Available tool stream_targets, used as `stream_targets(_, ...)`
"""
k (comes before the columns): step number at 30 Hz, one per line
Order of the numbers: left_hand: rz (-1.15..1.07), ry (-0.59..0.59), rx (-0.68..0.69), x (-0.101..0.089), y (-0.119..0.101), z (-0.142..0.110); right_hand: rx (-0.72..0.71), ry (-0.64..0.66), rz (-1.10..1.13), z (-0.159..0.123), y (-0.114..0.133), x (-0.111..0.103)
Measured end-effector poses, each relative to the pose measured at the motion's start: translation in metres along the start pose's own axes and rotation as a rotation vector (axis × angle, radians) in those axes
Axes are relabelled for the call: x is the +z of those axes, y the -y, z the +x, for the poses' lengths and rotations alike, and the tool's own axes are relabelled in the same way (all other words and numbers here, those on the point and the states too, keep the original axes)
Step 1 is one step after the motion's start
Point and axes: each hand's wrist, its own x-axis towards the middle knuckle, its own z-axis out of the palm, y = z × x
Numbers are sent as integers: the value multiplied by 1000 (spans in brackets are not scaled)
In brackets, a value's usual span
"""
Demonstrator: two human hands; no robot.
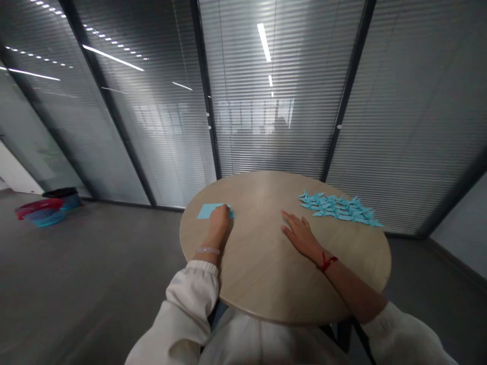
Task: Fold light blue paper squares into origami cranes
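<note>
In the head view, our left hand (219,217) curls over the right end of the blue paper (206,211) on the left of the desk (258,263); we cannot tell whether its fingers pinch it. Our right hand (301,237), fingers spread, is near the folded blue pieces (337,207).

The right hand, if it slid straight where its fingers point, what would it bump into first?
Probably the glass wall, beyond the far rim of the table; the right hand seems aimed past the flat blue paper. Depth there is unclear.
</note>
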Motion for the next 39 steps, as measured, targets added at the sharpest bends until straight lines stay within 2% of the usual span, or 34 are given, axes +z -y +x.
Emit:
stream_targets(4,-88,-102,-47,-11,-9,-3,-9,-29,25,0,1,-1)
stream_targets(6,-199,-187,-71,-18,-17,-4,-27,-63,42,0,2,-2)
stream_targets(8,-334,-261,-76,-24,-26,-4,-67,-126,60,1,2,-3)
stream_targets(10,-474,-275,-45,-27,-36,-1,-125,-206,70,2,4,-6)
stream_targets(13,-733,-186,1,-24,-54,1,-200,-301,64,3,8,-13)
stream_targets(17,-1108,95,-7,-11,-78,-7,-308,-347,30,2,14,-21)
stream_targets(20,-1346,299,-70,-2,-90,-16,-409,-349,18,0,16,-22)
stream_targets(23,-1467,370,-108,3,-93,-22,-473,-335,12,0,18,-20)
stream_targets(28,-1471,372,-125,5,-88,-23,-518,-302,59,-1,21,-20)
stream_targets(35,-1355,415,61,3,-92,-28,-532,-364,114,0,25,-21)
stream_targets(39,-1247,507,168,2,-95,-33,-430,-362,136,2,22,-19)
